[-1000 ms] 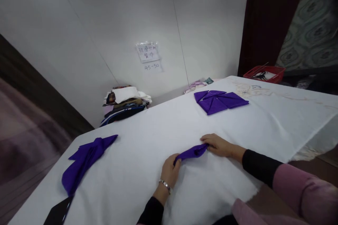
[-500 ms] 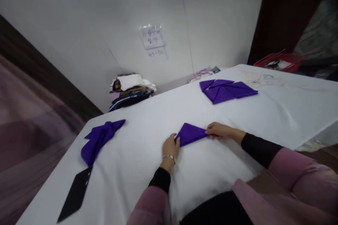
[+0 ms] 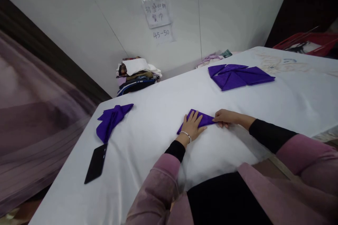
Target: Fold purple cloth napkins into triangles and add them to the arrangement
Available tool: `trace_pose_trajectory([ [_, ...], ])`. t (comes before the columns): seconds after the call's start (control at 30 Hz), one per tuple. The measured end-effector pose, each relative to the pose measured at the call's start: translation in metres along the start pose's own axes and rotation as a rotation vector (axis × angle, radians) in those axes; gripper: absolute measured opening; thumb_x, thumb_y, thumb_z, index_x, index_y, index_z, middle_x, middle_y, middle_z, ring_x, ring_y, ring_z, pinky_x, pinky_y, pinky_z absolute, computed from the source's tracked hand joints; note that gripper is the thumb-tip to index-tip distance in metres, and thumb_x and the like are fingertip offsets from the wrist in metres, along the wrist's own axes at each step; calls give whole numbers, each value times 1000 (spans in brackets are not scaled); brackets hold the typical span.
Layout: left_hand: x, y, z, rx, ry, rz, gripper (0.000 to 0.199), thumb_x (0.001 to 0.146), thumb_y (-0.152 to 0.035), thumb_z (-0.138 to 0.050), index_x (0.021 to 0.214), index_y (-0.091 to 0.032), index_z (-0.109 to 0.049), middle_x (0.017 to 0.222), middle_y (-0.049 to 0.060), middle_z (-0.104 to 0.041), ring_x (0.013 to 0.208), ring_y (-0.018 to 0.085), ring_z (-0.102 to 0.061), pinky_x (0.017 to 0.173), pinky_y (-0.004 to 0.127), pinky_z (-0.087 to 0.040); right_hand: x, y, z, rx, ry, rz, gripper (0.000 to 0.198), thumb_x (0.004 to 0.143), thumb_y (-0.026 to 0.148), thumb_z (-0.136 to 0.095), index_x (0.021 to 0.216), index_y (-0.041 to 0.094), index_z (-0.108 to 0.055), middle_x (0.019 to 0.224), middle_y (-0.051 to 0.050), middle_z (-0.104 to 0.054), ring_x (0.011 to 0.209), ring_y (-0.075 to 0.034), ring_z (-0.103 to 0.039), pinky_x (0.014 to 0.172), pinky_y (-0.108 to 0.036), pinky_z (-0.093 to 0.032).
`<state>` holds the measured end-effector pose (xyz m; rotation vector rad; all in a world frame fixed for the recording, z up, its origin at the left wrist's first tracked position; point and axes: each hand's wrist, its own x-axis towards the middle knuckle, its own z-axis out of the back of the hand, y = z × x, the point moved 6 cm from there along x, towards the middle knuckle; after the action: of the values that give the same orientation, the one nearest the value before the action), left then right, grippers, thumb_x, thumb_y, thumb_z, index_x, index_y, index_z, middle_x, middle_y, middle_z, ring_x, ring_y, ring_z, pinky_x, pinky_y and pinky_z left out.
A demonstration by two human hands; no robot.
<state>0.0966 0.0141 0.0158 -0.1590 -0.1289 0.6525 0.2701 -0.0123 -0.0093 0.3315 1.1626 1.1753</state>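
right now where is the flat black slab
In the head view, the slab lies left of the left hand, near the left edge of the table, just below the crumpled purple cloth.

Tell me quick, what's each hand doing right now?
Left hand: open, fingers spread on the purple cloth.
Right hand: closed, pinching that cloth's pointed end.

Left hand (image 3: pixel 192 127) spread on folded purple cloth (image 3: pixel 206 120), right hand (image 3: pixel 225 117) pinching its tip, probable phone (image 3: pixel 95 163) on white table (image 3: pixel 148 130)

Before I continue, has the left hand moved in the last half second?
Yes: judged against the folded purple cloths, the left hand has moved rightward and closer, onto the held cloth.
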Motion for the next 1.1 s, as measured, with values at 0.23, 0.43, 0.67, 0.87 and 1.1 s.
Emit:
trace_pose_trajectory([
  [0.23, 1, 5, -14, 22, 77, 1, 67, 86, -64, -31, 141, -26, -31, 152, 7, -24, 140, 28, -16, 111, 56, -10, -11, -7, 29, -60, -136, 27, 22, 77, 38, -61, 71, 17, -57, 59, -3, -64, 43, -11, -53, 40, -22, -37],
  [0.43, 0, 5, -15, 25, 69, -7, 68, 86, -64, -30, 141, -25, -31, 151, 8, -25, 140, 29, -16, 111, 58, -10, -31, 19, 40, -29, -594, 417, 32, 87, 42, -45, 101, 17, -61, 101, -10, -68, 92, -21, -63, 78, -34, -50],
  [0.67, 0, 5, -18, 49, 82, -32, 66, 88, -56, -36, 144, -22, -24, 151, 9, -25, 140, 29, -13, 110, 59, -10, -23, 52, -53, -634, -420, 754, 73, 86, 60, -42, 143, 17, -29, 149, -15, -27, 138, -29, -17, 111, -50, -16],
  [0.87, 0, 5, -19, 63, 98, -3, 65, 89, -59, -31, 143, -22, -28, 152, 8, -24, 140, 28, -13, 111, 57, -10, -19, 31, -68, -763, -477, 686, 79, 87, 63, -35, 147, 12, -19, 148, -19, -25, 138, -30, -18, 109, -50, -19],
  [1.1, -1, 3, -16, 80, 93, -13, 73, 86, -67, -21, 145, -23, -22, 153, 5, -21, 141, 25, -13, 112, 54, -10, -28, 14, -62, -873, -539, 717, 76, 90, 60, -31, 148, 15, -13, 148, -17, -28, 136, -29, -23, 106, -50, -27],
])
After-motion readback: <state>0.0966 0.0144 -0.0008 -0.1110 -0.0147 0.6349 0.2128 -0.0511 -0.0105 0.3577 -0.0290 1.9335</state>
